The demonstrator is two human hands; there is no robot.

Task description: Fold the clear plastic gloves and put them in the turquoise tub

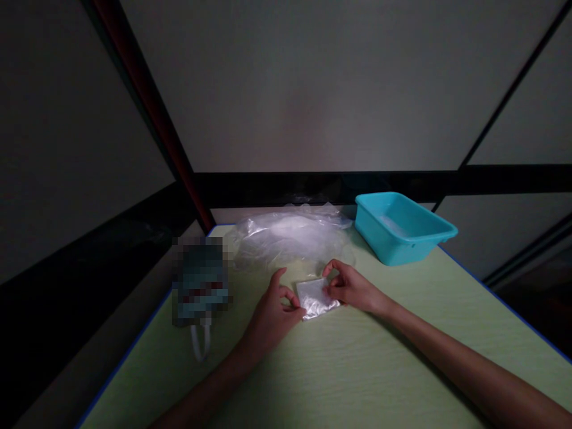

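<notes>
A small, flat, square packet in shiny clear plastic (315,297) is at the middle of the table, between my two hands. My left hand (274,313) pinches its near left corner between thumb and finger, with the index finger raised. On the packet's right side, my right hand (351,287) grips the edge with thumb and fingers closed. What lies inside the wrapping is too dim to make out. Just beyond the hands spreads a crumpled clear plastic bag (290,235) with whitish contents.
A turquoise plastic basin (402,232) stands at the back right, with something pale inside. To the left lies a blurred-out dark greenish object (201,283) with a white strap (201,342). The pale green table (313,381) has blue edges and meets panelled walls at the back.
</notes>
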